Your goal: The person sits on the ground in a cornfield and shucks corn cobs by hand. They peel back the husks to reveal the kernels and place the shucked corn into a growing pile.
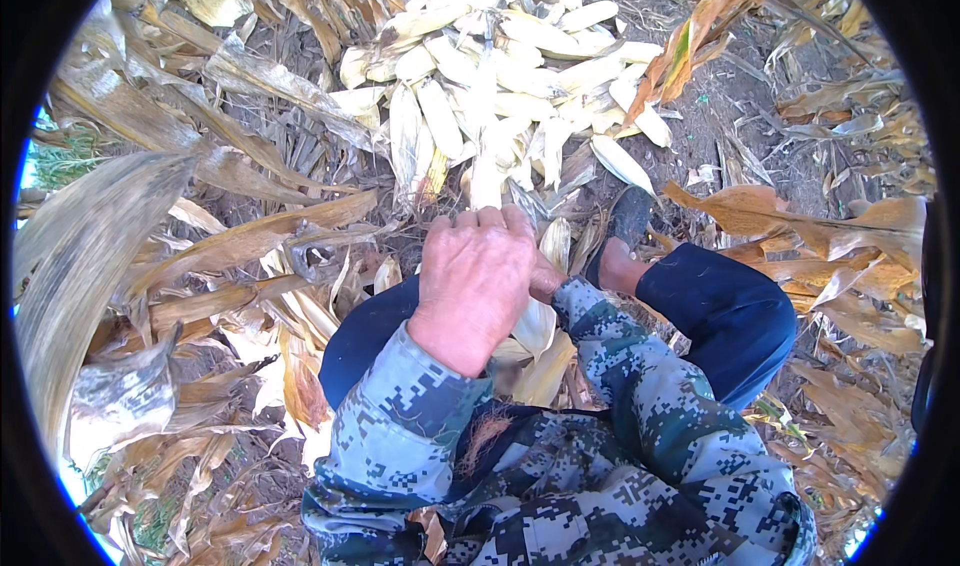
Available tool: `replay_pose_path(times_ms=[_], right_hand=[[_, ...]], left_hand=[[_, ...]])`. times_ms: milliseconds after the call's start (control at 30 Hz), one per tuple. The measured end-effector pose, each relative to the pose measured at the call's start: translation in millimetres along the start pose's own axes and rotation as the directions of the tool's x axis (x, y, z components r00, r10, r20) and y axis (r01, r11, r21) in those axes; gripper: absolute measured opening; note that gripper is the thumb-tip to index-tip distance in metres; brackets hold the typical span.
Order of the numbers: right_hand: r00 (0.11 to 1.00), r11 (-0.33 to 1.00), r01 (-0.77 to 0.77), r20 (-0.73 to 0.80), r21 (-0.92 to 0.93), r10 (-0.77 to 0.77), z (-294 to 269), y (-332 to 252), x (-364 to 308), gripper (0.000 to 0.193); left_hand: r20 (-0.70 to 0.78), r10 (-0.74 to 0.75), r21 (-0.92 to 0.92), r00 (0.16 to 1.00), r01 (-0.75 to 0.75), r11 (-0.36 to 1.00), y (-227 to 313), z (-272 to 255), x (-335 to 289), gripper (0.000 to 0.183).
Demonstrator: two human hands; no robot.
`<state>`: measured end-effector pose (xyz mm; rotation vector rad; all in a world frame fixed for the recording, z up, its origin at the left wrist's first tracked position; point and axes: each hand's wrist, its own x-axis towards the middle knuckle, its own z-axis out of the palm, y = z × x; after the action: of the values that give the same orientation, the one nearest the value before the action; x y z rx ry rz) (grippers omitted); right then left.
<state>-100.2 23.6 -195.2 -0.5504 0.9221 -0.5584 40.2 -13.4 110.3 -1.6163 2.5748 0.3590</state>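
Note:
My left hand is closed in a fist, back of the hand up, around an ear of corn in pale husk. One end of the ear points away from me, bright in the glare. My right hand comes in from the right, under and behind the left; its fingers are mostly hidden, but it appears to grip the same ear. Below the hands, a pale piece of husk hangs down. Just beyond them lies a heap of corn ears, most in pale husks, a few showing yellow kernels.
Dry corn stalks and leaves cover the ground on the left, with one large grey leaf rising close by. More dry leaves lie on the right. My bent leg and dark shoe are beside the heap. Bare soil shows beyond.

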Motion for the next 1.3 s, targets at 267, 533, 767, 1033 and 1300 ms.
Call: replay_pose_path(times_ms=[267,533,767,1033,1300], right_hand=[[0.920,0.936,0.335,0.250,-0.104,-0.302,57.6,-123.1,-93.3,0.052],[0.833,0.692,0.550,0.248,-0.467,-0.495,54.0,-179.9,-161.4,0.052],[0.653,0.649,0.708,-0.092,-0.279,-0.752,51.5,-231.0,-182.0,0.027],[0.664,0.608,0.611,-0.090,-0.506,-0.742,56.5,-248.5,-177.1,0.019],[0.530,0.519,0.650,-0.159,-0.556,-0.833,65.3,-244.8,-159.6,0.019]], left_hand=[[-0.299,-0.387,-0.199,0.872,0.340,0.919,-2.6,-11.8,26.5,0.069],[-0.365,-0.315,-0.712,0.876,-0.045,0.701,31.2,-16.4,28.7,0.052],[-0.319,-0.158,-0.444,0.935,0.001,0.896,50.5,-6.0,26.2,0.049],[-0.284,-0.151,-0.359,0.947,0.041,0.932,51.4,-9.9,26.1,0.048],[-0.410,-0.105,-0.160,0.906,0.042,0.986,46.9,0.6,30.3,0.044]])
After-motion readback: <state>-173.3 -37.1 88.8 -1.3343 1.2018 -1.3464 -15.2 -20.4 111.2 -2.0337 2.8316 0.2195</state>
